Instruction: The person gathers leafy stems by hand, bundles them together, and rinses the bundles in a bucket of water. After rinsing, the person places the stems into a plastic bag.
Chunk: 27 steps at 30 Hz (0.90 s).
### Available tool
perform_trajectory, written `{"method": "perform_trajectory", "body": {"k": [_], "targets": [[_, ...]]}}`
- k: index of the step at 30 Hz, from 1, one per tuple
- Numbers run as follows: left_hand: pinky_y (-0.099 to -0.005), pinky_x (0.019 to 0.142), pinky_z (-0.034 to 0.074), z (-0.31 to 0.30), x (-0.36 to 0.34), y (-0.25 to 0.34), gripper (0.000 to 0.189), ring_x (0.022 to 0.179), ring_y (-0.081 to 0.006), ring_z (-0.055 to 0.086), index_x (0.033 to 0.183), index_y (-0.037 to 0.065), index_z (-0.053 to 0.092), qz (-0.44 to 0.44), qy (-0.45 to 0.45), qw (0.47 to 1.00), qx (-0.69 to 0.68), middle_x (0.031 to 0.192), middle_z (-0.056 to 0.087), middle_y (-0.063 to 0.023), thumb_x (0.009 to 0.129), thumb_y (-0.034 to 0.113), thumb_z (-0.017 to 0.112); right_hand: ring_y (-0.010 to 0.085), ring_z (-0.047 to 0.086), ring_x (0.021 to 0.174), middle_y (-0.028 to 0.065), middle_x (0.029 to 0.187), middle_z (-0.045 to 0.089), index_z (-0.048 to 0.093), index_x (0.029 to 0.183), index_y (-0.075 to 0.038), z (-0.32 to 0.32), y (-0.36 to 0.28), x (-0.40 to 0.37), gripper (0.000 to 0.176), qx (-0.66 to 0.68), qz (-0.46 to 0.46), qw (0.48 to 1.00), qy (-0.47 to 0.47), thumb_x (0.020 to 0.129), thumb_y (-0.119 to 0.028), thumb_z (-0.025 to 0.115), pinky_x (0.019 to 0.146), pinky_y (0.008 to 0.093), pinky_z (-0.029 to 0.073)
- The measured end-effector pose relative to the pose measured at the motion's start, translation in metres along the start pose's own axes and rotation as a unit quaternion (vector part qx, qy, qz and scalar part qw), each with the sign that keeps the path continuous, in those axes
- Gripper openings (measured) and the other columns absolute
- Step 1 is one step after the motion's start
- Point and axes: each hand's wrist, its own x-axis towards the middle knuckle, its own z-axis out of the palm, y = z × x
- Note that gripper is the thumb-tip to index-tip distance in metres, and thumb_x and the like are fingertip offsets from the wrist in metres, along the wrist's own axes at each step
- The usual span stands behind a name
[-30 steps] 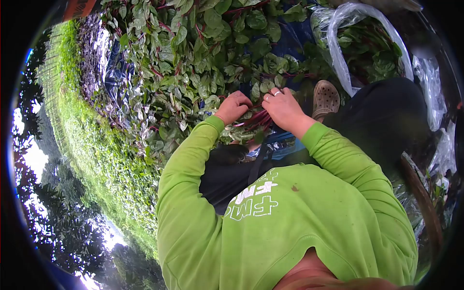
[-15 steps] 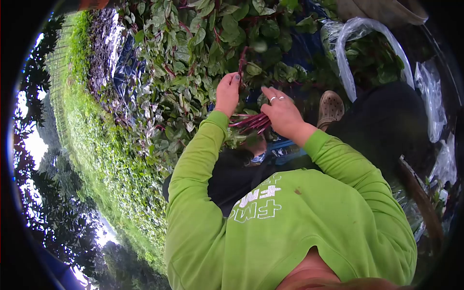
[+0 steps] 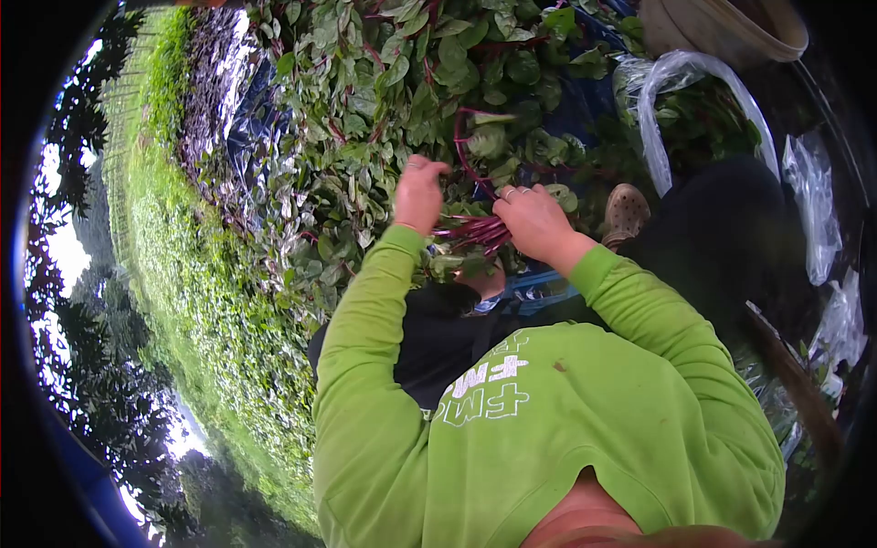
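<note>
My left hand (image 3: 418, 194) is over the leafy heap at the left, fingers loosely curled and thumb apart, with no stem visible in it. To its right, my right hand (image 3: 537, 222) is closed round a bundle of reddish-purple stems (image 3: 477, 232), whose ends point left. One long curved red stem (image 3: 462, 151) with a green leaf rises from beside the fingers of my right hand. Green leaves (image 3: 347, 100) on red stems spread beyond both hands. The palm and inner fingers of my right hand are hidden.
A clear plastic bag (image 3: 650, 114) with leaves inside stands at the upper right, near a beige container (image 3: 722, 32). A brown clog (image 3: 627, 212) shows beside my dark-clothed leg. Something blue (image 3: 539, 288) lies below my right hand. Crumpled plastic (image 3: 813, 205) is farther right.
My left hand has let go of the red stem and moved left and slightly down. The long stem now curves up from my right hand, whose fingers have closed in.
</note>
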Motion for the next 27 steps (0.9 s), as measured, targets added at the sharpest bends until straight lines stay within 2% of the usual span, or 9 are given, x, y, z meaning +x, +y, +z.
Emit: {"method": "perform_trajectory", "body": {"k": [2,5,9,11,14,16,21,23,27], "targets": [[-0.0498,0.092,0.051,-0.025,-0.017,-0.061,0.026,0.098,-0.0358,0.063,0.102,0.004,0.074,-0.07,-0.023,0.988,0.136,0.102,0.064,-0.0162,0.08,-0.004,0.064,0.0268,0.066,0.099,0.0091,0.101,0.066,0.067,0.097,-0.01,0.002,0.001,-0.005,0.016,-0.031,-0.043,0.998,0.021,0.082,-0.012,0.064,0.085,0.0415,0.047],[-0.06,0.121,0.017,-0.066,-0.024,-0.042,0.066,0.145,-0.045,0.031,0.149,0.014,0.052,-0.174,-0.043,0.948,0.263,0.152,0.043,-0.0209,0.085,0.012,0.067,0.025,0.066,0.099,0.0074,0.1,0.066,0.068,0.097,-0.011,0.005,0.006,-0.003,0.015,-0.06,-0.084,0.995,0.015,0.084,-0.013,0.06,0.087,0.0402,0.046],[-0.0585,0.125,0.005,-0.071,-0.01,0.018,0.075,0.157,-0.0405,0.01,0.155,0.023,0.044,0.112,-0.216,0.954,0.175,0.167,0.023,-0.0182,0.087,0.047,0.064,0.0225,0.065,0.101,0.004,0.099,0.066,0.068,0.094,-0.012,0.003,-0.007,-0.003,0.013,-0.065,-0.124,0.99,-0.019,0.084,-0.015,0.059,0.088,0.0394,0.046],[-0.059,0.124,0.003,-0.034,-0.008,0.008,0.082,0.157,-0.0406,0.01,0.151,0.009,0.048,-0.152,-0.226,0.961,0.043,0.166,0.027,-0.018,0.09,0.064,0.055,0.0219,0.065,0.101,0.0032,0.099,0.066,0.069,0.093,-0.012,0.001,-0.01,-0.003,0.013,-0.067,-0.154,0.986,-0.001,0.084,-0.015,0.06,0.088,0.0388,0.046],[-0.0591,0.124,0.003,-0.03,0.008,0.02,0.1,0.157,-0.0381,0.012,0.151,0.002,0.046,-0.197,-0.414,0.86,0.225,0.165,0.03,-0.0189,0.084,0.076,0.056,0.0207,0.064,0.1,0.0022,0.097,0.065,0.069,0.093,-0.013,-0.001,-0.016,-0.006,0.014,-0.067,-0.162,0.984,-0.02,0.084,-0.015,0.059,0.089,0.0369,0.046],[-0.0549,0.124,0.008,-0.011,0.016,0.001,0.105,0.156,-0.0367,0.018,0.156,0.005,0.038,-0.26,-0.537,0.793,0.124,0.164,0.029,-0.0232,0.081,0.076,0.06,0.0203,0.064,0.099,0.002,0.097,0.065,0.069,0.093,-0.013,0.001,-0.013,-0.01,0.013,-0.067,-0.165,0.984,-0.021,0.084,-0.015,0.059,0.089,0.0365,0.046],[-0.0335,0.118,0.029,0.013,-0.033,-0.039,0.11,0.142,-0.0304,0.045,0.161,0.009,0.025,-0.323,-0.462,0.815,-0.132,0.156,0.044,-0.0219,0.077,0.056,0.077,0.0194,0.063,0.098,0.0018,0.096,0.064,0.068,0.092,-0.013,0.002,-0.017,-0.009,0.013,-0.061,-0.178,0.982,-0.025,0.085,-0.015,0.059,0.088,0.0361,0.045],[-0.037,0.113,0.037,-0.001,-0.025,-0.029,0.103,0.136,-0.0297,0.051,0.158,0.006,0.028,-0.31,-0.534,0.768,-0.17,0.151,0.05,-0.0211,0.079,0.052,0.076,0.0196,0.063,0.099,0.0018,0.096,0.064,0.068,0.092,-0.013,0.002,-0.019,-0.009,0.013,-0.068,-0.184,0.98,-0.027,0.084,-0.016,0.058,0.088,0.0362,0.045],[-0.0406,0.099,0.047,0.018,-0.032,-0.046,0.073,0.115,-0.032,0.063,0.143,0.005,0.048,-0.195,-0.518,0.83,-0.062,0.129,0.064,-0.0228,0.086,0.044,0.071,0.0202,0.063,0.098,0.0022,0.096,0.064,0.068,0.092,-0.013,0.003,-0.018,-0.01,0.013,-0.051,-0.188,0.98,-0.027,0.084,-0.016,0.058,0.088,0.0365,0.045]]}}
